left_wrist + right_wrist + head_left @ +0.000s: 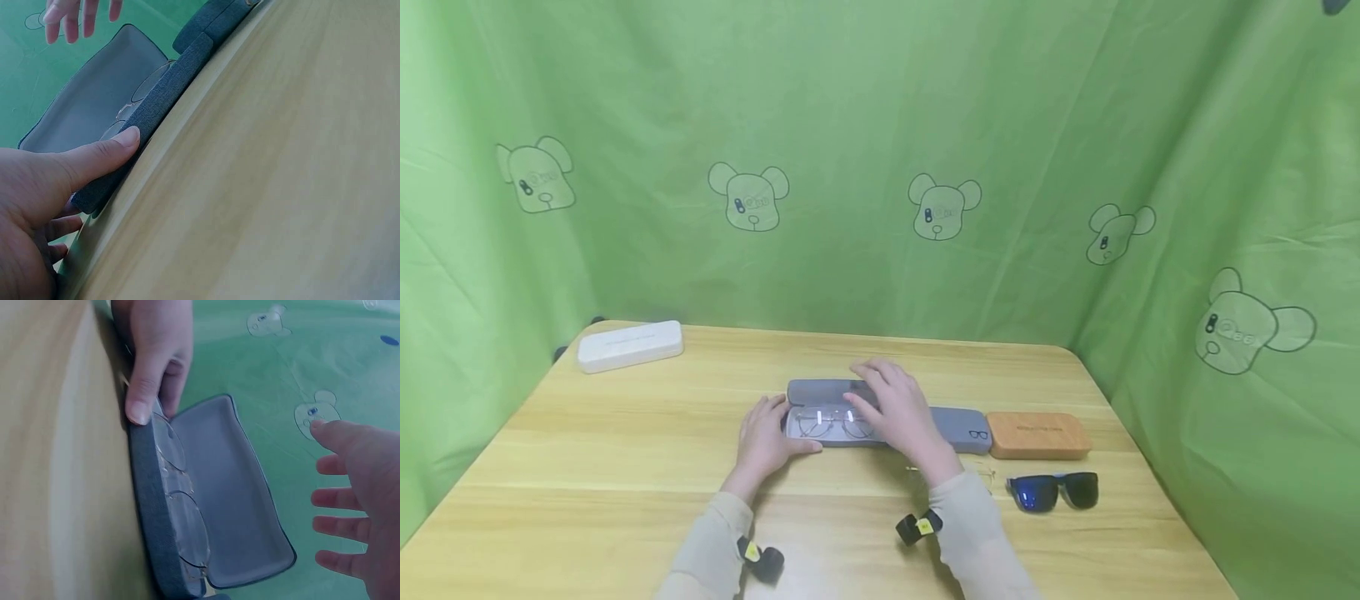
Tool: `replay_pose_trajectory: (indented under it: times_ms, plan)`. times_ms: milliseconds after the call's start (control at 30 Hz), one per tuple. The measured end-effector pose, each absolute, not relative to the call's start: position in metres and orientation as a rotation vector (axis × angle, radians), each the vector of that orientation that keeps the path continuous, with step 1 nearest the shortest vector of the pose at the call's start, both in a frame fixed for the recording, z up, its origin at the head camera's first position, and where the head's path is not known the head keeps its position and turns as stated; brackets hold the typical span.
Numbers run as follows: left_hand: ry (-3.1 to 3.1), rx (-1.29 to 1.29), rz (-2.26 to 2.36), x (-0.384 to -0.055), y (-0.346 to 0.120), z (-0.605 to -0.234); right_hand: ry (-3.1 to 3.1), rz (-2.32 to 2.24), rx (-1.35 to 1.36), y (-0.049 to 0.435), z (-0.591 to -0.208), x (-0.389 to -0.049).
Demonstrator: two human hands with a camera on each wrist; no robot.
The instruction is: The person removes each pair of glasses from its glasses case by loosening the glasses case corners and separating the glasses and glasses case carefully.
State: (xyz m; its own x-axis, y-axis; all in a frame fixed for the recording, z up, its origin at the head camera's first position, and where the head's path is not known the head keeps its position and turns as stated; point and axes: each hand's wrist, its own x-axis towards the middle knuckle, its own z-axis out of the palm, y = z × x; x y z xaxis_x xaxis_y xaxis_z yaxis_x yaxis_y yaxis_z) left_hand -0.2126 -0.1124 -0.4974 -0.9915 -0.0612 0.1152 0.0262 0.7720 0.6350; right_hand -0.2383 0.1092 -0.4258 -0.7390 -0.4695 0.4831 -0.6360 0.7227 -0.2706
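Note:
A blue-grey eyeglass case lies with its lid raised, its pale grey lining showing. Inside it rests a pair of thin-rimmed clear glasses. My left hand grips the case's left end, thumb along the front wall and the other fingers round the end and behind. Above the case's right part my right hand hovers, fingers spread and holding nothing. In the right wrist view its fingers are apart from the raised lid.
To the right lie a closed blue-grey case with a glasses mark and an orange-brown case. Nearer are dark sunglasses and thin gold-rimmed glasses, partly behind my right wrist. A white case sits at the back left.

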Motion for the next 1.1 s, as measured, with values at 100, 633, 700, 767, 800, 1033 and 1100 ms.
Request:
replay_pose_trajectory:
  times_ms: [100,633,700,767,800,1033,1100]
  plan:
    - [-2.846,0.034,-1.031,-0.212,-0.112,-0.496,-2.502,0.567,0.878,0.108,-0.429,-0.234]
    - [-2.836,0.029,-1.052,-0.212,-0.113,-0.497,-2.532,0.386,0.998,0.096,-0.447,-0.229]
    - [-2.835,0.027,-1.048,-0.212,-0.113,-0.497,-2.552,0.364,1.01,0.095,-0.45,-0.229]
    - [-2.833,0.029,-1.049,-0.212,-0.112,-0.497,-2.576,0.337,1.016,0.094,-0.452,-0.229]
    - [-2.835,0.03,-1.047,-0.212,-0.112,-0.496,-2.589,0.324,1.016,0.093,-0.453,-0.229]
    - [-2.838,0.025,-1.03,-0.212,-0.112,-0.496,-2.651,0.269,1.008,0.092,-0.46,-0.23]
    - [-2.839,0.026,-1.028,-0.212,-0.112,-0.496,-2.672,0.272,0.998,0.092,-0.461,-0.229]
